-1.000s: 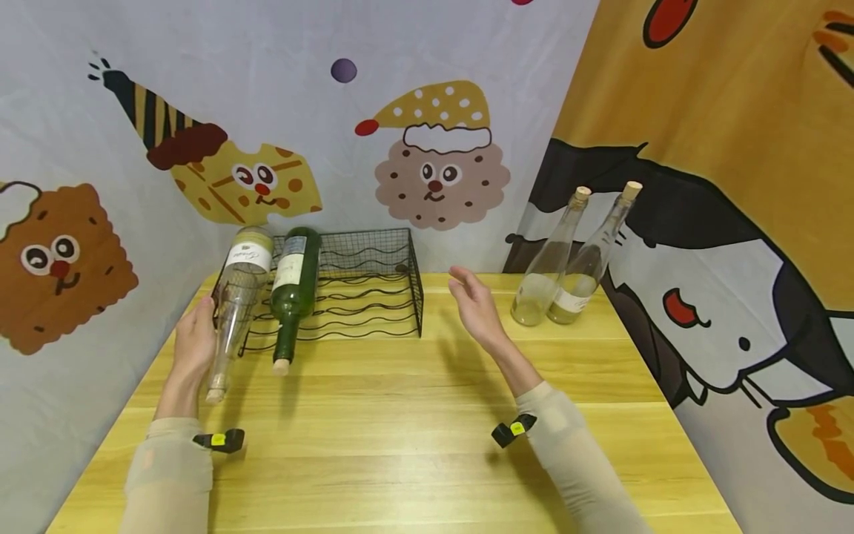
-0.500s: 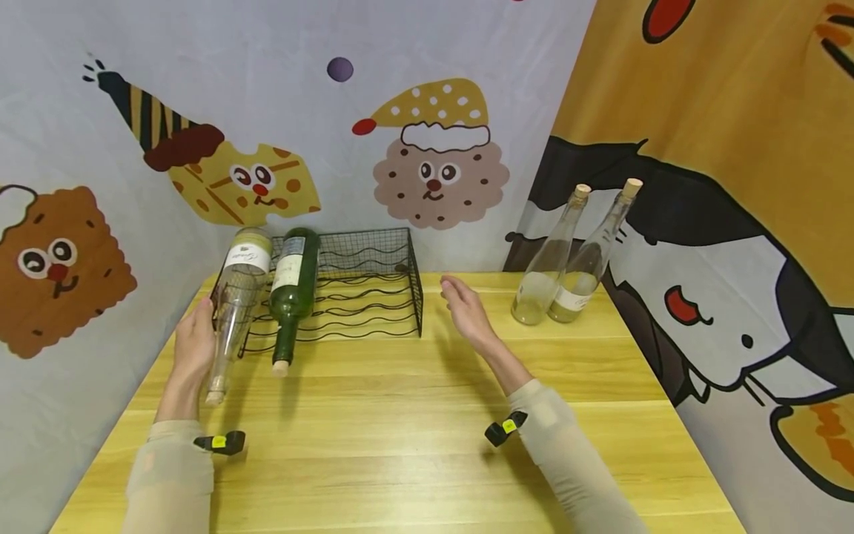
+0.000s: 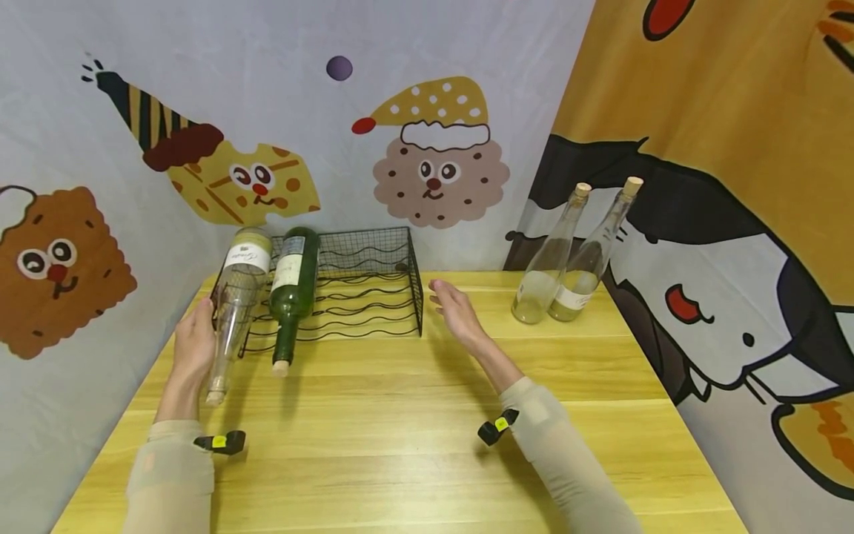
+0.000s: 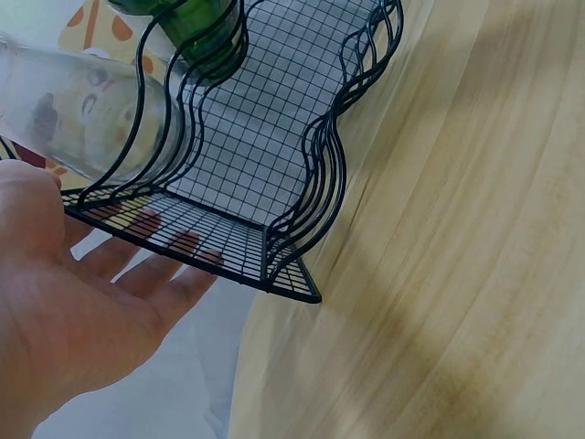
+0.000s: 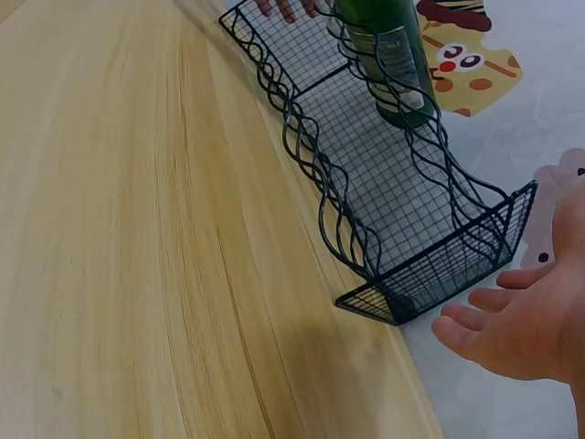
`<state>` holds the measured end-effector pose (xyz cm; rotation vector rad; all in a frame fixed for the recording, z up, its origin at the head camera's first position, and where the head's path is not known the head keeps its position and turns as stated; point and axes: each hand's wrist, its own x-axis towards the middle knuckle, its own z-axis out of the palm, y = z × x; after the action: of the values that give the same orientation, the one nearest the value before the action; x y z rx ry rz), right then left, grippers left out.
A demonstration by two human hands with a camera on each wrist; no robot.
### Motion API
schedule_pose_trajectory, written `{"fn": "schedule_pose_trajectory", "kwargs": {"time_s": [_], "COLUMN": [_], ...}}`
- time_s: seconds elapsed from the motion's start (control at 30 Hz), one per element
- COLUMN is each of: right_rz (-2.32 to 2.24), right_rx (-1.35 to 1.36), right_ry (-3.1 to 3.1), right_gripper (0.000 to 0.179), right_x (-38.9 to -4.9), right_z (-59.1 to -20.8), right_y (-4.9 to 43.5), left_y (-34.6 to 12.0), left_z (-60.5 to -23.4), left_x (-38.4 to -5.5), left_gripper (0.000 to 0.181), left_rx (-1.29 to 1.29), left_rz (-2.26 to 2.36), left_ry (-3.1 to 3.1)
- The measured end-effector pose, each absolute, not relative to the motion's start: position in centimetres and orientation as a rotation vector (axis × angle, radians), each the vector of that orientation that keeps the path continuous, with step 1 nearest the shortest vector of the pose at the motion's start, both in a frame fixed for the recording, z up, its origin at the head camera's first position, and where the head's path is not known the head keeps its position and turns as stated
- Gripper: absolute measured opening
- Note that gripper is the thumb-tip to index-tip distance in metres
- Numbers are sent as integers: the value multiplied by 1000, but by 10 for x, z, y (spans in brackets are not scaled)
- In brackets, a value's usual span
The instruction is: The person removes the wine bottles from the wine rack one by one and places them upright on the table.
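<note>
A black wire wine rack (image 3: 415, 285) stands at the back left of the table. My left hand (image 3: 194, 341) rests against its left side panel, with fingers (image 4: 174, 291) extended along the outside of the mesh. Just inside that panel a clear glass bottle (image 3: 248, 257) lies in the rack, its corked neck towards me. Beside it lies a dark green wine bottle (image 3: 293, 285), also cork forward. My right hand (image 3: 460, 311) is off the rack's right end, its fingers loosely extended and holding nothing. The right wrist view shows a gap between these fingers and the end panel (image 5: 448, 265).
Two corked clear bottles, a nearer one (image 3: 536, 288) and another (image 3: 579, 285), stand upright on the right of the table. A cartoon-printed cloth (image 3: 280, 44) hangs behind and at both sides. The wooden table (image 3: 373, 445) spreads out in front of the rack.
My right hand has moved left towards the rack's right end. The left hand, the rack and the bottles have stayed in place.
</note>
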<state>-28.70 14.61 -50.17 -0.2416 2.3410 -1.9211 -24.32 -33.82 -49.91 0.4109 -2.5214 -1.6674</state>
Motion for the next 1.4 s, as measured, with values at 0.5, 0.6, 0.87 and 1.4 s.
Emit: {"fn": "schedule_pose_trajectory", "kwargs": {"time_s": [0.5, 0.6, 0.87, 1.4], "right_rz": [-1853, -1835, -1838, -1824], "right_rx": [-143, -154, -195, -230], "right_ry": [2365, 2372, 2386, 2383], "right_gripper": [77, 79, 76, 75], "right_x": [-286, -286, -288, -289], "right_z": [-497, -497, -498, -499], "right_y": [126, 125, 124, 127], "left_y": [-334, -333, -334, -336], "left_z": [-500, -499, -500, -496], "left_x": [-244, -243, -242, -243], "left_gripper": [79, 81, 83, 78], "left_rx": [469, 458, 427, 480], "left_rz": [-1621, -1631, -1635, -1669], "left_ry": [-2502, -2496, -2502, -2527]}}
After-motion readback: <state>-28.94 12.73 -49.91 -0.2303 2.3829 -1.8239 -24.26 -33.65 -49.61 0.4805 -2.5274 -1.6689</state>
